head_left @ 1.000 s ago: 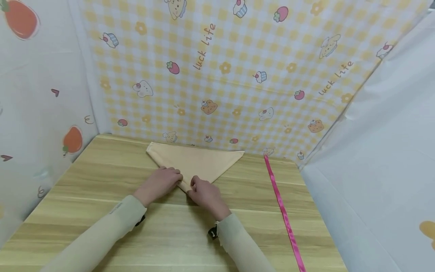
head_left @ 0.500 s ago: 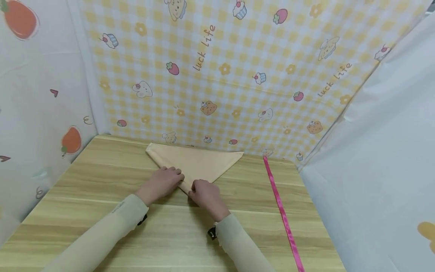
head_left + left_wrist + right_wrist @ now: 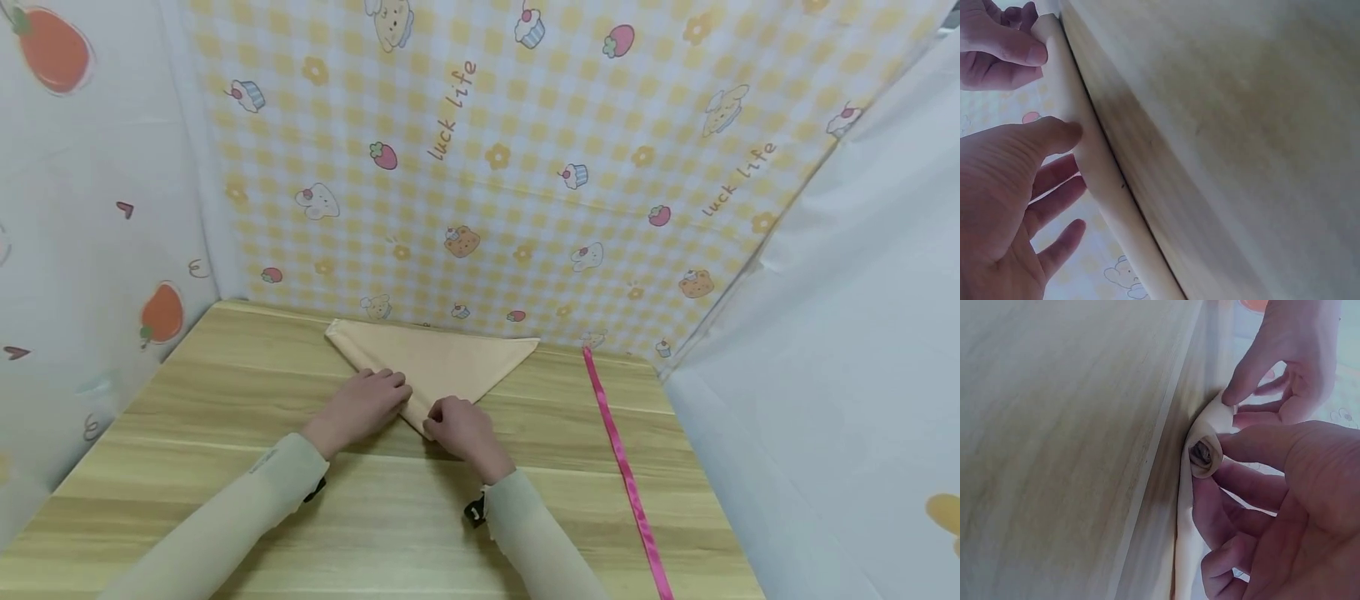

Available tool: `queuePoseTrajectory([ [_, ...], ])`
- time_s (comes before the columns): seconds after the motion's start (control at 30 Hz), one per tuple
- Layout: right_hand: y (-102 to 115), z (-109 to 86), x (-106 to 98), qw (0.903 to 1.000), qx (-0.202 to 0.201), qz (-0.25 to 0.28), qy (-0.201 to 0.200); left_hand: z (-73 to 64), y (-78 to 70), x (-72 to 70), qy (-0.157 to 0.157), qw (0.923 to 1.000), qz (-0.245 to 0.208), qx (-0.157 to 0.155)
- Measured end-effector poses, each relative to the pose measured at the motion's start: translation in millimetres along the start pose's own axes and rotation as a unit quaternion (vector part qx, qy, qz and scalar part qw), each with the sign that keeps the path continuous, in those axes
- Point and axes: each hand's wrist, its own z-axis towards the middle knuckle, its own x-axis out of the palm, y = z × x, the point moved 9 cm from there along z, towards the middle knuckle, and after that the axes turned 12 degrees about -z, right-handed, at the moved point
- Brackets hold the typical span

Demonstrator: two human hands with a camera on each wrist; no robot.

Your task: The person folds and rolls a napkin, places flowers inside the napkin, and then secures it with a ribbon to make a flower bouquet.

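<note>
A beige cloth (image 3: 442,354) lies roughly triangular at the back of the table, its left edge rolled into a tube. My left hand (image 3: 363,407) holds the middle of this rolled edge, and in the left wrist view its thumb lies on the roll (image 3: 1107,181) with fingers on the other side. At the near tip my right hand (image 3: 463,429) pinches the roll between thumb and fingers. The right wrist view shows the roll's spiral end (image 3: 1205,456) at the right hand's fingertips, with the left hand (image 3: 1300,369) just beyond.
A pink ribbon (image 3: 626,475) runs down the right side of the wood-grain table (image 3: 360,533). Behind stands a yellow checked, printed curtain (image 3: 525,208). White sheeting (image 3: 825,375) hangs at the right, and a printed white sheet (image 3: 97,250) at the left.
Both hands have shifted slightly to the right along with the rolled edge. The near tip of the cloth now sits a little further right and nearer.
</note>
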Motion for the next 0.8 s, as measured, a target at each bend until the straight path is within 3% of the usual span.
queuePoseTrajectory([
  [0.2,-1.1,-2.6,-3.0,1.0000,0.004,-0.002,-0.007,3.1,1.6,5.0,0.006,0.9999,-0.005,-0.010],
  [0.47,8.1,-7.4,-6.5,0.9971,-0.013,-0.068,-0.033,7.6,4.0,11.9,0.027,0.9991,-0.005,-0.033],
  [0.6,8.2,-5.5,-4.6,0.9960,-0.009,-0.080,-0.038,7.9,3.2,11.6,0.025,0.9994,-0.002,-0.023],
  [0.8,5.9,-3.8,-7.2,0.9979,-0.008,-0.051,-0.039,6.2,1.2,8.8,0.011,0.9997,-0.023,0.001],
])
